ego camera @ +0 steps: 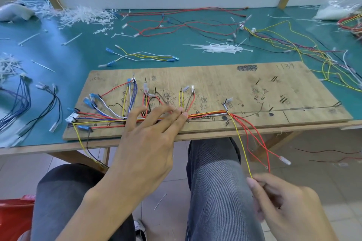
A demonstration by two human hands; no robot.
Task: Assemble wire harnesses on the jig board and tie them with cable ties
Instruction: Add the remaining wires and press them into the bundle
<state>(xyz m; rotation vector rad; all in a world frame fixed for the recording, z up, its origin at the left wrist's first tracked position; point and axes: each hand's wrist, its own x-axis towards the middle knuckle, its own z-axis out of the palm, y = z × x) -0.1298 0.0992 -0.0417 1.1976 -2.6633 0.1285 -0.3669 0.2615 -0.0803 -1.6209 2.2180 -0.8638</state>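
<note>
A wooden jig board (244, 92) lies on the green table near its front edge, with nails and handwritten marks. A wire harness (207, 114) of red, yellow, blue and white wires runs along the board's lower line, its branches hooked on nails. My left hand (148, 133) lies on the harness with straight fingers that press the bundle down. My right hand (282, 199) is below the table edge and pinches the yellow wire (242, 143), which hangs off the board together with red wires (258, 143). A bunch of white cable ties (219, 48) lies behind the board.
Loose wires (176, 25) spread over the back of the table, more at the right (313, 51). Cut tie ends (82, 15) are heaped at the back left. Blue and black wire sets (25, 101) lie at the left. A red bin (13, 219) stands on the floor by my knees.
</note>
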